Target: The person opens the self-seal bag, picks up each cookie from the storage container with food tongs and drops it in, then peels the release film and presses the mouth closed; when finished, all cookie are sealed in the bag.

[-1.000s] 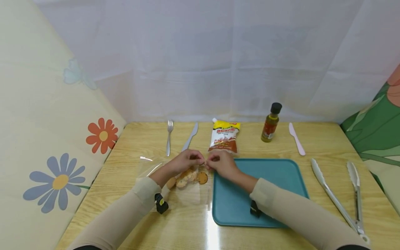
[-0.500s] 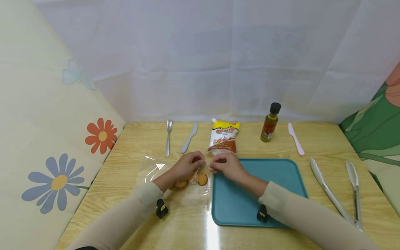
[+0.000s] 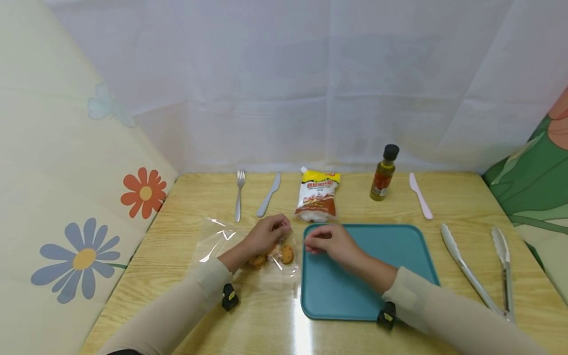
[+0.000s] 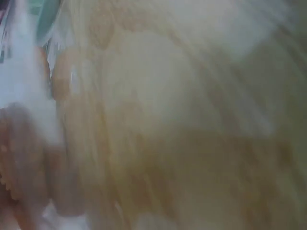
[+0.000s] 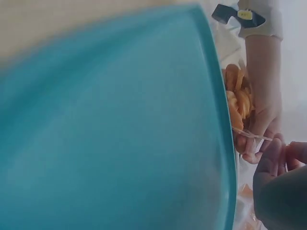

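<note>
A clear plastic bag [image 3: 213, 239] with several cookies [image 3: 287, 254] inside lies on the table's left half. My left hand [image 3: 264, 235] is over its upper part, thumb and fingers pinching the plastic. My right hand [image 3: 335, 242] is over the left edge of the teal tray [image 3: 355, 291], its thumb and fingertips pinched together. In the right wrist view, a thin see-through edge of the bag [image 5: 254, 135] stretches from the left fingers to the right fingertips. The left wrist view is blurred, mostly filled by the plastic close to the lens.
Behind the hands lie a fork [image 3: 239, 195], a grey knife [image 3: 268, 195] and a yellow, white and brown pouch [image 3: 316, 196]. An oil bottle [image 3: 383, 172] stands behind the tray, with a pink knife [image 3: 420, 196] beside it. Metal tongs [image 3: 475, 276] lie at the right.
The hands were together above the bag; my right hand has moved right, over the tray. My left hand stays near its place. The bag's plastic has shifted and its glints changed.
</note>
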Available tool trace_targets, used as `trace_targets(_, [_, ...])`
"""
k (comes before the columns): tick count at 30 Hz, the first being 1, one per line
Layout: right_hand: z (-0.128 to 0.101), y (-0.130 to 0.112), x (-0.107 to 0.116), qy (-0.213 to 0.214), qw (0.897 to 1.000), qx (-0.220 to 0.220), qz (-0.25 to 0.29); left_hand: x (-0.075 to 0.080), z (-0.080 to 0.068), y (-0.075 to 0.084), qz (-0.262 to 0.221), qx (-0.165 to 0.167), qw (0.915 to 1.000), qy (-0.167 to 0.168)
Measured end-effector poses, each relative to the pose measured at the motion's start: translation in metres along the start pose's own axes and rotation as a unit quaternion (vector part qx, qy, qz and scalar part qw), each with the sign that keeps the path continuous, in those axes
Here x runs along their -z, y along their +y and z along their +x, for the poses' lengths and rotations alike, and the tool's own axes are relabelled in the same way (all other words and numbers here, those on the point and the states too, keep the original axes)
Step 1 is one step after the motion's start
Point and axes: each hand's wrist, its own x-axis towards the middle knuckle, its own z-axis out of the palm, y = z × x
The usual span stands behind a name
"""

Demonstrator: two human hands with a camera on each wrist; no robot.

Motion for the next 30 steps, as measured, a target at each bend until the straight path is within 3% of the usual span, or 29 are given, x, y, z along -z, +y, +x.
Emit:
trace_targets(6, [-0.018,-0.004,0.006,-0.011,1.0,-0.023,0.013,-0.001,-0.001,0.002,-0.002,0.006,1.0,-0.005])
trace_targets(18, [-0.059,-0.02,0.031,-0.106,0.993,-0.023,0.035,-0.002,-0.001,0.0,0.014,0.016,0.9998,-0.002])
trace_targets(25, [-0.08,-0.031,0.044,-0.184,0.98,0.011,0.073,-0.002,0.0,-0.002,0.017,0.015,0.9998,-0.002])
trace_targets(30, [-0.095,-0.038,0.044,-0.239,0.962,0.062,0.119,-0.002,0.0,-0.002,0.013,0.024,0.9996,-0.004])
